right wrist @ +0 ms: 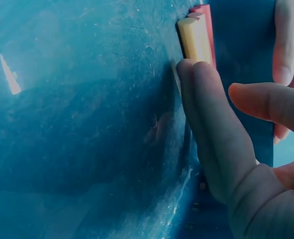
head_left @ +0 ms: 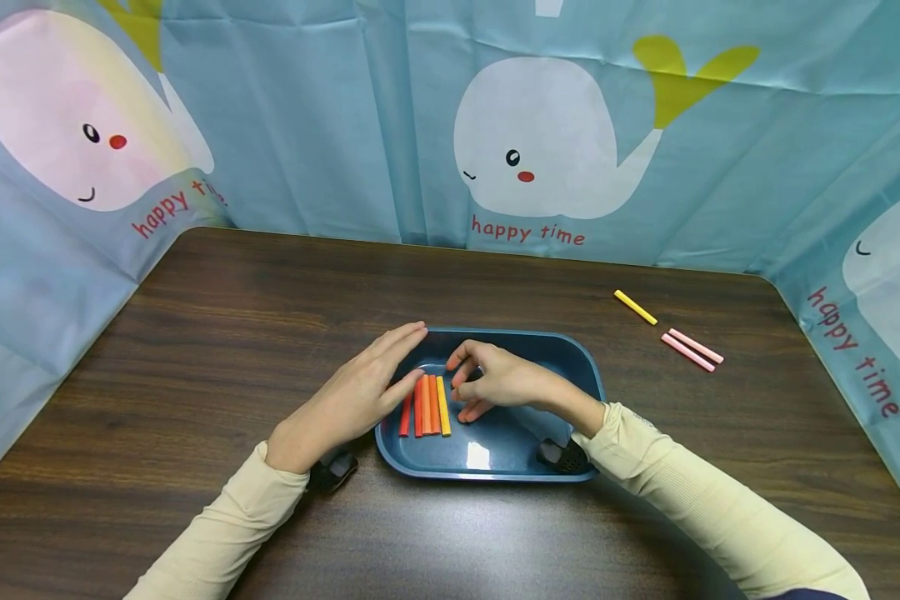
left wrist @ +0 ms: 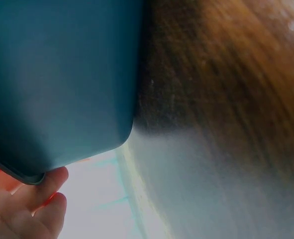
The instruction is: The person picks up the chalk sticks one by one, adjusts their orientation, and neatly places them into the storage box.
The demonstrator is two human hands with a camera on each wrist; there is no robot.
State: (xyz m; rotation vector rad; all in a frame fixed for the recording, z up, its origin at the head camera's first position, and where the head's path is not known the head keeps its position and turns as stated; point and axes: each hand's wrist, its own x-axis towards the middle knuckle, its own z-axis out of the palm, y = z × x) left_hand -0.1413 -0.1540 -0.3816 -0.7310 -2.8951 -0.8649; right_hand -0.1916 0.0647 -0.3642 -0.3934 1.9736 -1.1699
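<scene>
A blue tray (head_left: 487,477) holds a row of short coloured sticks: two red (head_left: 418,407), two orange (head_left: 431,407) and one yellow stick (head_left: 443,407) at the row's right end. My left hand (head_left: 348,402) lies over the tray's left rim, fingers extended; the left wrist view has its fingertips (left wrist: 56,179) at the rim. Inside the tray, just right of the yellow stick, is my right hand (head_left: 506,379) with fingers loosely bent and thumb apart. Close up, its fingertips (right wrist: 206,74) are by the yellow stick's end; whether they touch it I cannot tell.
Right of the tray on the brown table (head_left: 232,333) lie another yellow stick (head_left: 635,307) and two pink sticks (head_left: 687,352). A blue whale-print cloth (head_left: 307,125) hangs behind the table and along its sides. Dark wrist devices (head_left: 562,456) sit beneath both wrists.
</scene>
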